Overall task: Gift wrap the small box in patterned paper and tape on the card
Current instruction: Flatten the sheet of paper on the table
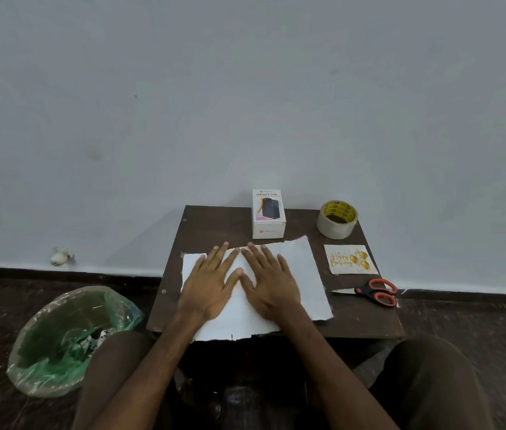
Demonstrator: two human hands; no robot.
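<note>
A sheet of paper [304, 274], white side up, lies spread on the small dark table [360, 321]. My left hand [211, 287] and my right hand [268, 285] both lie flat on the sheet with straight fingers, thumbs touching near its middle. A small white box [268, 214] stands upright at the table's far edge, just beyond my fingertips. To the right of the sheet lies a "Happy Birthday" card [350, 259] with gold balloons.
A roll of clear tape [337, 219] sits at the table's far right corner. Orange-handled scissors [372, 292] lie at the right edge. A bin with a green liner [71, 339] stands on the floor to the left. A grey wall rises behind.
</note>
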